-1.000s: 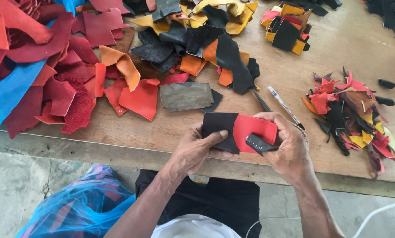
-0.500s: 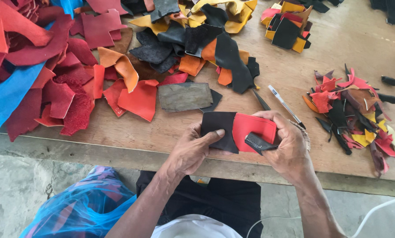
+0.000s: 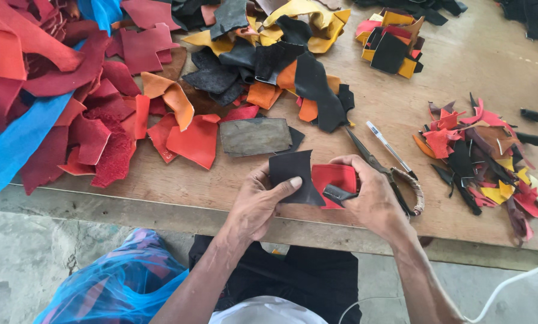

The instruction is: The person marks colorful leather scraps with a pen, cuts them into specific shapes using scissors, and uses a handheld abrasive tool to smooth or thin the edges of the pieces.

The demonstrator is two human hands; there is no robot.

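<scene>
My left hand (image 3: 258, 204) holds a black leather piece (image 3: 293, 175) near the front edge of the wooden table (image 3: 401, 114), thumb pressed on its face. My right hand (image 3: 374, 198) grips a red leather piece (image 3: 335, 178) that lies against the black one, and a small dark scrap (image 3: 340, 195) sits under its thumb. Both pieces are held just above the table. Scissors (image 3: 377, 168) with a wrapped handle lie right beside my right hand, and a white pen (image 3: 388, 146) lies next to them.
A grey rectangular leather pattern (image 3: 255, 136) lies behind my hands. Red leather scraps (image 3: 89, 120) pile up at left by blue fabric (image 3: 17, 150). Black, orange and yellow pieces (image 3: 281, 66) fill the back. Small offcuts (image 3: 485, 156) lie at right. A blue plastic bag (image 3: 119, 282) sits below.
My hands keep the same hold on the black and red pieces. The left thumb has shifted slightly on the black piece.
</scene>
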